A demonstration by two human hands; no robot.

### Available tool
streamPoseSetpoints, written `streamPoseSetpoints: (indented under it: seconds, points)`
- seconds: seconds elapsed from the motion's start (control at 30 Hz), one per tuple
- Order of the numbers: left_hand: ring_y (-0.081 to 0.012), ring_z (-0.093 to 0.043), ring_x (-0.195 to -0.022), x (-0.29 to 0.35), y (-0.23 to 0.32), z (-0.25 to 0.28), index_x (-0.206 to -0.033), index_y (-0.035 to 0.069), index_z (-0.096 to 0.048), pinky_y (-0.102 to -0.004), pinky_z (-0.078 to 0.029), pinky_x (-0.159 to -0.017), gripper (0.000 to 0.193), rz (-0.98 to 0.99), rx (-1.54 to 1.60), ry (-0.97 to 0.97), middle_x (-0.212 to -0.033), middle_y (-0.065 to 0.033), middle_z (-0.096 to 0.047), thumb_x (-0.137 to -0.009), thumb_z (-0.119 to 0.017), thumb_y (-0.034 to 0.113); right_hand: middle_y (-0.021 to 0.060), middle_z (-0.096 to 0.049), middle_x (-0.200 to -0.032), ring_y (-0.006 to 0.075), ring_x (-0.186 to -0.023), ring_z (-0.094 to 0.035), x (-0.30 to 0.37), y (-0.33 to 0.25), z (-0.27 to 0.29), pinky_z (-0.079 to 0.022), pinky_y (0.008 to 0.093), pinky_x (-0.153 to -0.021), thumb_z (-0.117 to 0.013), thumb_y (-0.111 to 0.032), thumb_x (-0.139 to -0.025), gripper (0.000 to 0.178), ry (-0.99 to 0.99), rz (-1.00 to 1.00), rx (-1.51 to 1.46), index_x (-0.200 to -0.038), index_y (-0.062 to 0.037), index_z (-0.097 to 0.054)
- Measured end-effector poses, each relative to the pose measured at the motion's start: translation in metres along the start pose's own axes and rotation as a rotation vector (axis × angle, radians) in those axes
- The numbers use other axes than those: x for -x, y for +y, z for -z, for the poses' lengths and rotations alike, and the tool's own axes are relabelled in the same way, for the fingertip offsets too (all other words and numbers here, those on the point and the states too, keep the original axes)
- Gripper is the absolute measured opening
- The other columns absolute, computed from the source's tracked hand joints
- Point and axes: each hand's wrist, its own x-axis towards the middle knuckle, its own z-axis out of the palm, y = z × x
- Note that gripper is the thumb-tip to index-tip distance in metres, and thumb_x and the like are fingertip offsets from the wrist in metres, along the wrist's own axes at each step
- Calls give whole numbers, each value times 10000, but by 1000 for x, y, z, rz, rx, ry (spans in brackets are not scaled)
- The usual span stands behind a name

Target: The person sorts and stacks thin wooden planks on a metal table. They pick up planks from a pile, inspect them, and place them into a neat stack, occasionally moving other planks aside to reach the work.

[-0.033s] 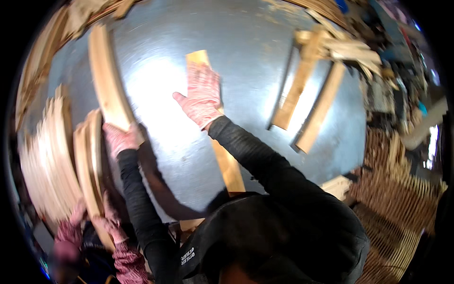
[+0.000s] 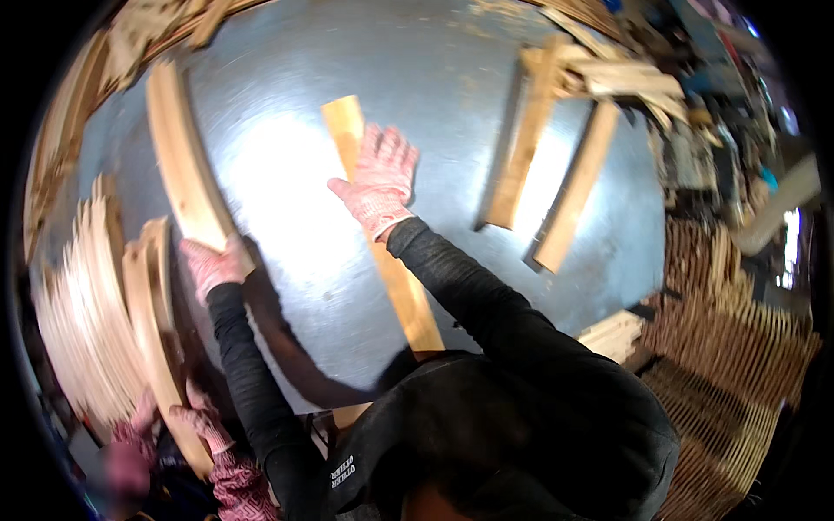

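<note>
In a pink knitted glove, my left hand (image 2: 214,266) grips the near end of a pale wooden board (image 2: 181,156), which stretches away over the grey-blue tabletop. Its fingers are partly hidden by the board. My right hand (image 2: 380,178), gloved alike, is stretched out with fingers spread. It is over the right edge of a narrow yellowish board (image 2: 395,278), with its thumb across the wood. That board lies lengthwise in front of me, its near end by my dark cap.
Two boards (image 2: 580,187) lie at the right, near a heap of slats (image 2: 630,80). Tall stacks of slats (image 2: 730,321) stand beyond the right edge. At left, a co-worker's gloved hands (image 2: 201,425) hold a board beside a row of upright boards (image 2: 82,313). The tabletop (image 2: 287,304) shines with glare.
My right hand has shifted right relative to the yellowish board, baring more of its far end, and its fingers have spread. My left hand keeps its board. The whole view has shifted slightly.
</note>
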Motion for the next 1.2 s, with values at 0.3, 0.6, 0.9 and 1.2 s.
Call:
streamPoseSetpoints:
  seconds: [0.3,0.6,0.9,1.2]
  points:
    - [-436,-435,-1284,209,76,-72,-1403,-103,-339,-428,-354,-1087,887,-613,441,-219,-1388,-317,-427,-761,-739,360,224,-337,-1477,396,-1296,-421,9,41,0,-379,417,-1076,-726,-281,-733,988,-110,-159,-423,-1493,1,-161]
    - [-401,-548,-1138,295,106,-111,-1506,-3,-92,-450,-431,-989,1060,-249,403,-206,-1288,-269,-507,-703,-775,121,281,-197,-1537,438,-1386,-279,8,157,36,-265,505,-1117,-643,-417,-834,892,218,-211,-87,-1494,-6,-205]
    - [-187,-616,-892,272,124,-136,-1221,-11,-543,-329,-500,-791,400,-223,939,-591,-1037,-117,-656,-913,-645,222,289,-236,-1480,464,-1309,-331,106,234,53,-321,485,-1092,-632,-87,-769,744,23,59,-418,-1439,-22,-316]
    - [-183,-593,-925,293,149,-164,-1320,11,-388,-290,-505,-775,594,-64,1164,-541,-1103,-96,-593,-798,-671,21,206,-416,-1441,350,-1368,-349,-36,283,116,-321,463,-1108,-653,-472,-789,767,314,670,189,-1398,-57,-442]
